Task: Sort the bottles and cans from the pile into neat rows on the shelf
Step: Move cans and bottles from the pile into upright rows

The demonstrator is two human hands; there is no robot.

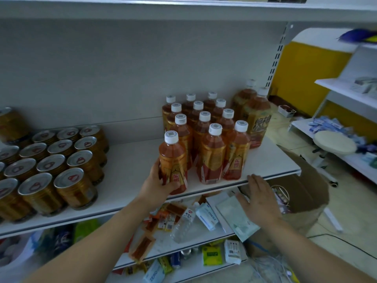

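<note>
Head view: the left hand [161,181] grips an orange bottle [173,160] at the shelf [130,160] front, beside the bottle rows [206,127]. Gold cans [53,158] crowd the left. The right hand [260,199] hovers spread and empty near the shelf edge, above a clear bottle [183,223].

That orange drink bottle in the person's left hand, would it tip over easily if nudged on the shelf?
Probably somewhat. The bottle is tall and narrow, so a nudge near its white cap could topple it. It looks full, which likely steadies it. The left hand grips its glossy label, which may be a little slippery.

White stool [334,142] beside cardboard box [306,193]
</note>
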